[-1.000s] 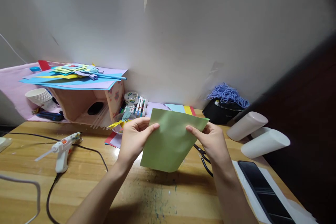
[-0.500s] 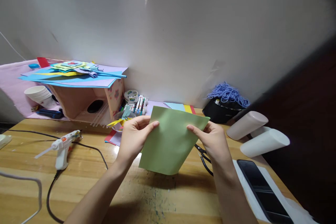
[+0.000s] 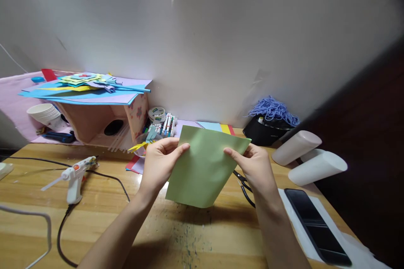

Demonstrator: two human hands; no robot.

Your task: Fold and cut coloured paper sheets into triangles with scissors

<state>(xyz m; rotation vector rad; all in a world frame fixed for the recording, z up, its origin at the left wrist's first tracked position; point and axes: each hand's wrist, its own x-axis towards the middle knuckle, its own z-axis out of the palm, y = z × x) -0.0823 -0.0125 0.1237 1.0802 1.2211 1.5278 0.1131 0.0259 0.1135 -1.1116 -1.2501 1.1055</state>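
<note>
1. Since a second ago, the head-worn view has dipped slightly; both hands and the light green paper sheet (image 3: pixel 202 176) remain in nearly the same position.
2. Left hand (image 3: pixel 159 162): pinching the sheet's upper left side — thumb on the near face, fingers behind the edge.
3. Right hand (image 3: pixel 257 166): pinching near the upper right corner, thumb likewise in front, remaining fingers partly hidden behind.
4. Sheet: held tilted above the wooden table (image 3: pixel 227 235), between the two hands, its surface gently bowed. A thin paler edge shows at the upper right corner; whether this is a fold or a second layer, I cannot tell.
5. Black-handled scissors (image 3: pixel 240 177): lying on the table beside the right hand, partly covered by it.
6. Left side of table: white hot glue gun (image 3: pixel 75 185), well apart from the left hand. Behind it, a pink floral storage box (image 3: pixel 137 113) carries coloured paper and a layered paper flower (image 3: pixel 83 80).
7. Behind the left hand: marker pens (image 3: pixel 168 125) beside tape rolls (image 3: pixel 157 113).
8. Right side: smartphone (image 3: pixel 315 225) on white paper — blue yarn (image 3: pixel 273 110) heaped in a black container (image 3: pixel 265 133) farther back.
</note>
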